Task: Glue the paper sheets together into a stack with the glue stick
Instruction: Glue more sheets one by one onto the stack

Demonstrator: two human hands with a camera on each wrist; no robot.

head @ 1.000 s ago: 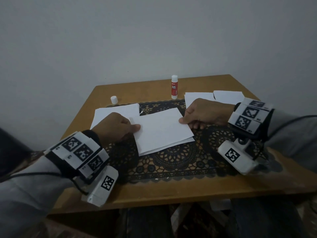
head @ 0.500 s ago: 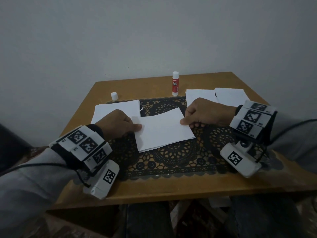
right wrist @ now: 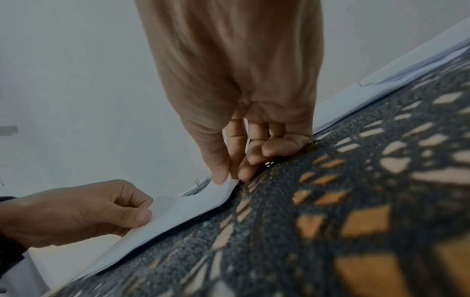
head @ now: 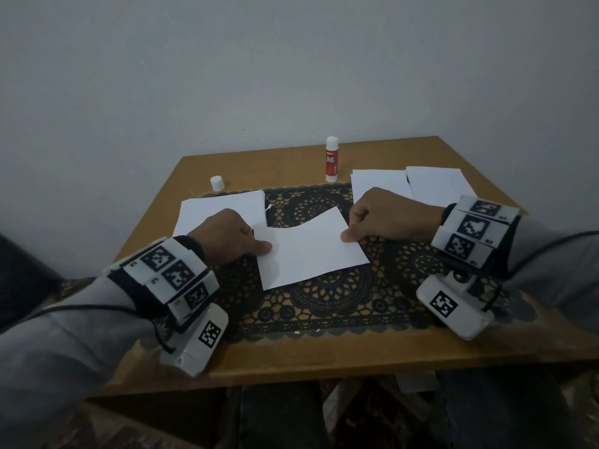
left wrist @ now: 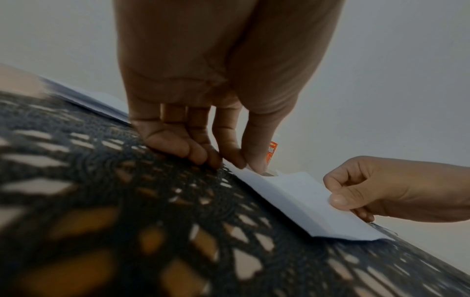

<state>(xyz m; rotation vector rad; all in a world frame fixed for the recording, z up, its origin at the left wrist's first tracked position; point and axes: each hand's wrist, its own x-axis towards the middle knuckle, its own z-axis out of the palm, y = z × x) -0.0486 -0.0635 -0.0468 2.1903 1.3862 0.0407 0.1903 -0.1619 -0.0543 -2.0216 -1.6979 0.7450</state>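
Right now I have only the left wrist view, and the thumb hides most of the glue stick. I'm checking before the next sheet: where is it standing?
Observer: The glue stick stands upright on the table, just past the far edge of the lace mat, with no hand on it.
Operator: Is its cap around?
Observer: A small white cap stands alone near the far corner of the left paper pile.
Operator: Any more sheets to glue?
Observer: Two loose sheets lie side by side behind the right hand, which pinches the centre sheets.
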